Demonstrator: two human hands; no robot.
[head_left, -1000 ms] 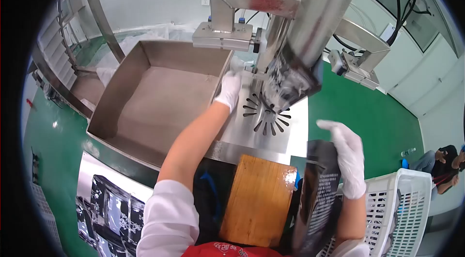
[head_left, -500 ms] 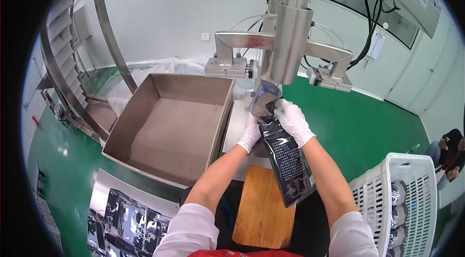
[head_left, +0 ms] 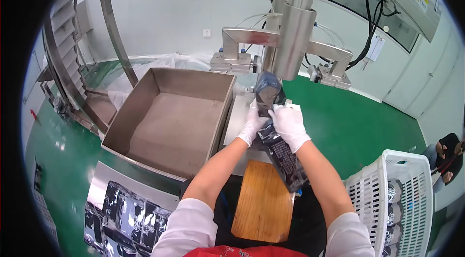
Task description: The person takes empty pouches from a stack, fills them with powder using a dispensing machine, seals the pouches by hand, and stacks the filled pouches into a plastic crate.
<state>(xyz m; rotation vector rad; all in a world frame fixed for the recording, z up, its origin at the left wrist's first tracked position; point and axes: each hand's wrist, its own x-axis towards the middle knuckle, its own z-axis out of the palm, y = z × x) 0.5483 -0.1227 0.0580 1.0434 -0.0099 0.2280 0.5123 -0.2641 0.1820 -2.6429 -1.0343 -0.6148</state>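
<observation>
Both hands wear white gloves and meet just below the steel tube (head_left: 294, 39) of the machine. My left hand (head_left: 253, 124) is closed at the lower left side of an upright dark pouch (head_left: 269, 93), whose top reaches near the tube. My right hand (head_left: 289, 124) is closed around the upper part of a black printed bag (head_left: 286, 160), which slants down to the right over the wooden board (head_left: 263, 202). Where the pouch and the bag meet, the fingers hide the detail.
A deep steel tray (head_left: 172, 126) stands on the left. Black bags (head_left: 131, 216) lie on a metal sheet at the lower left. At the right, a white basket (head_left: 409, 194) holds several dark bags. Another person (head_left: 445, 155) is at the far right edge.
My left hand has come from the tray's edge to the pouch, and my right hand has brought the black bag up from the lower right. Since half a second ago, both moved little.
</observation>
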